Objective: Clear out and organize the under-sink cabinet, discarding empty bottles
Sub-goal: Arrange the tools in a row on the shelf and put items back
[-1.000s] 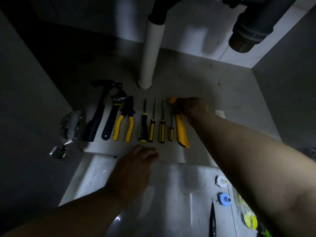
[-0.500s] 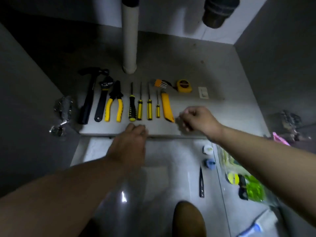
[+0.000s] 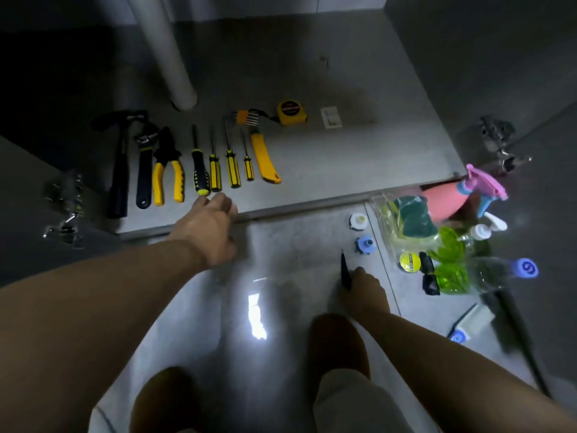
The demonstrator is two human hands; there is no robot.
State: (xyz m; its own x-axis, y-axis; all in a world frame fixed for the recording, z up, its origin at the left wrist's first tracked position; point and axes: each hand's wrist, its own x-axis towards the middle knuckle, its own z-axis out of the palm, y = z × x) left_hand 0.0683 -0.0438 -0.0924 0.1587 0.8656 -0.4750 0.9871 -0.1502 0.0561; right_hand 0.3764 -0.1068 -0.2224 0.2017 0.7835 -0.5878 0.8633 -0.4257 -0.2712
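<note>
A row of tools lies on the cabinet floor point(image 3: 343, 157): hammer point(image 3: 120, 170), wrench point(image 3: 144, 170), yellow pliers point(image 3: 167, 176), several screwdrivers point(image 3: 215, 170) and a yellow utility knife point(image 3: 263, 157). Behind them sit a hex key set point(image 3: 248, 117) and a yellow tape measure point(image 3: 291, 112). My left hand point(image 3: 209, 232) rests on the cabinet's front edge, fingers near the screwdriver handles. On the floor tiles outside, my right hand point(image 3: 363, 292) grips a slim black tool point(image 3: 344, 271). Bottles lie at the right: a pink spray bottle point(image 3: 449, 201) and a clear bottle with green liquid point(image 3: 462, 273).
A white drain pipe point(image 3: 168, 57) stands at the back of the cabinet. A bag of green sponges point(image 3: 412, 220), a white cap point(image 3: 358, 220) and a blue cap point(image 3: 364, 244) lie on the floor right of the cabinet. Door hinges point(image 3: 65, 207) show at the left wall. My knees are at the bottom.
My right hand has pulled back from the cabinet to the floor and taken hold of the black tool. The camera tilted down and back. My left hand stays on the cabinet edge.
</note>
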